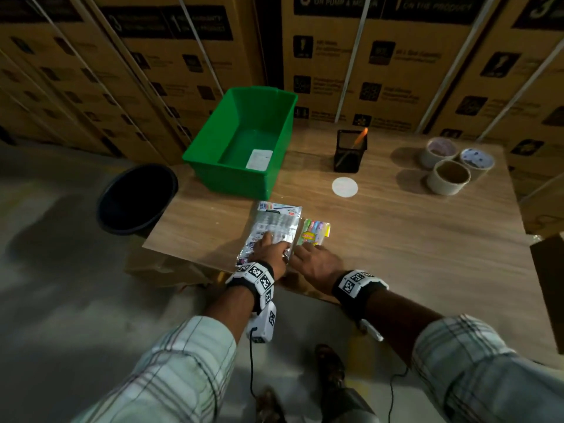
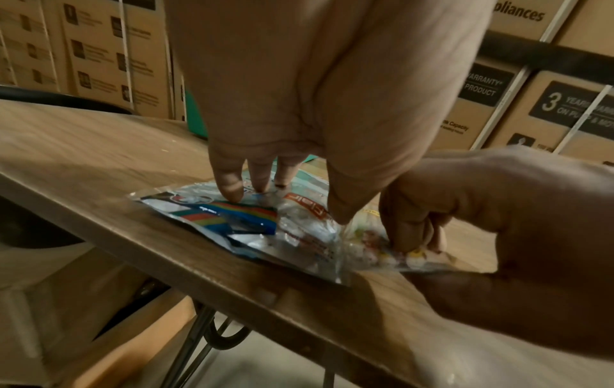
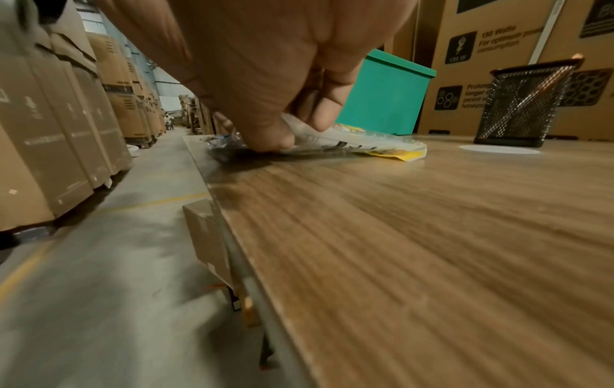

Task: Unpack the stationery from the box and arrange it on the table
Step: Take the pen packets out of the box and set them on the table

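Two stationery packs lie side by side near the table's front edge. My left hand (image 1: 276, 244) presses straight fingers (image 2: 229, 183) and thumb flat on the silver pen pack (image 1: 276, 219), whose near end shows a rainbow print (image 2: 239, 218). Beside it on the right lies a clear pack of coloured highlighters (image 1: 317, 230). My right hand (image 1: 306, 248) pinches its near end between thumb and curled fingers (image 3: 322, 118), lifting that end slightly off the wood. The green box (image 1: 244, 141) stands behind them on the table, with only a white card (image 1: 259, 159) on its floor.
A black mesh pen holder (image 1: 351, 152) with an orange pen stands at the back. Three tape rolls (image 1: 448, 175) sit at back right, a white disc (image 1: 345, 187) mid-table. A black bin (image 1: 137, 199) stands on the floor left of the table (image 1: 412, 254). Stacked cartons line the back.
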